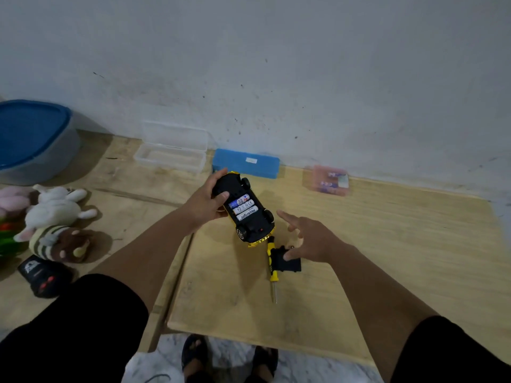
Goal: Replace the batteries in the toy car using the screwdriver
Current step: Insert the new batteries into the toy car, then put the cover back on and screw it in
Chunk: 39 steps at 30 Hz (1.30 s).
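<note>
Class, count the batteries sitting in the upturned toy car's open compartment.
3, side by side in the toy car: battery nearest the front, middle battery, rear battery. None seems hidden.

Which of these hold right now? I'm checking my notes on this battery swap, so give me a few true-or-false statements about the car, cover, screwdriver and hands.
1. The toy car is held upside down in the left hand. True.
2. The battery bay is closed. False: it is open, with batteries showing.
3. The screwdriver lies on the wooden board. True.
4. The right hand grips the screwdriver. False: it touches the black cover beside it.
5. The blue case stands open. False: it is shut.
</note>
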Available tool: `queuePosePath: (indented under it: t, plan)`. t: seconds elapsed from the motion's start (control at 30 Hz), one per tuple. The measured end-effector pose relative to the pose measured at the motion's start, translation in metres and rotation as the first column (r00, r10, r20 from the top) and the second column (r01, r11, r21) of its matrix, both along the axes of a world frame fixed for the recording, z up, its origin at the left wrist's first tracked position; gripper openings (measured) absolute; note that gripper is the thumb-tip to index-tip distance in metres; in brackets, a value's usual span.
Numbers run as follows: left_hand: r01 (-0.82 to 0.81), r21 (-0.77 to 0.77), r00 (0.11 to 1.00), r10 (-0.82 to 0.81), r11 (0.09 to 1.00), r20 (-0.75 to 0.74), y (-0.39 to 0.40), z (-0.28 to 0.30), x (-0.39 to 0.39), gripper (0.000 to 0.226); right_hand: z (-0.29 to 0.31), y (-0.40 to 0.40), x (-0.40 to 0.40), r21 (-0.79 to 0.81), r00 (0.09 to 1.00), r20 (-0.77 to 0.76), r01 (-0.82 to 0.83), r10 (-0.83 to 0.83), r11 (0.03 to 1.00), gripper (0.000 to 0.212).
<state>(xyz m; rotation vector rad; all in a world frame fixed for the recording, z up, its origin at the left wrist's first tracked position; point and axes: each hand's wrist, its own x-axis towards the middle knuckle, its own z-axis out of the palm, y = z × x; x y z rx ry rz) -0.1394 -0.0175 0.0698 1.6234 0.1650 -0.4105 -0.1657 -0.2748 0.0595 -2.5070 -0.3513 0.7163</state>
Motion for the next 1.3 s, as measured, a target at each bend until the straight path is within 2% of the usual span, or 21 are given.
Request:
queuePosePath:
  t: [0.17, 0.3, 0.37, 0.5, 0.6, 0.77, 1.0, 1.2, 1.3]
  plan:
    - [0.012, -0.02, 0.997, -0.014, 1.0, -0.079, -0.002, -0.01, -0.012, 0.053, -0.029, -0.005, -0.013, -0.169, 0.997, 0.032, -0.07, 0.076, 0.983, 0.099]
    - [0.016, -0.027, 0.991, -0.019, 1.0, -0.135, -0.005, -0.016, -0.015, 0.05, -0.039, -0.004, -0.016, -0.206, 0.981, 0.124, -0.119, 0.147, 0.971, 0.06]
    - [0.04, -0.024, 0.987, -0.043, 0.999, -0.152, -0.006, -0.016, -0.016, 0.046, -0.04, -0.003, -0.017, -0.198, 0.978, 0.138, -0.127, 0.156, 0.972, 0.047]
    - [0.05, -0.043, 0.985, -0.056, 0.998, -0.163, -0.01, -0.015, -0.016, 0.04, -0.042, -0.006, -0.016, -0.206, 0.972, 0.176, -0.12, 0.157, 0.971, 0.04]
    - [0.06, -0.045, 0.985, -0.067, 0.997, -0.159, -0.012, -0.015, -0.014, 0.039, -0.044, -0.005, -0.014, -0.218, 0.975, 0.171, -0.105, 0.144, 0.97, 0.048]
    - [0.074, -0.059, 0.985, -0.082, 0.995, -0.149, -0.012, -0.013, -0.012, 0.042, -0.039, -0.003, -0.008, -0.191, 0.991, 0.108, -0.06, 0.082, 0.98, 0.051]
    - [0.069, -0.058, 0.987, -0.076, 0.996, -0.142, -0.008, -0.014, -0.01, 0.042, -0.036, 0.001, 0.01, -0.174, 0.999, 0.009, 0.049, -0.048, 0.984, 0.023]
    - [0.082, -0.047, 0.985, -0.088, 0.996, -0.147, -0.004, -0.017, -0.008, 0.041, -0.031, -0.002, 0.019, -0.013, 0.981, -0.073, 0.18, -0.181, 0.984, 0.01]
    - [0.089, -0.046, 0.985, -0.095, 0.995, -0.146, -0.003, -0.018, -0.006, 0.039, -0.014, -0.006, 0.031, 0.065, 0.976, -0.055, 0.213, -0.21, 0.975, 0.01]
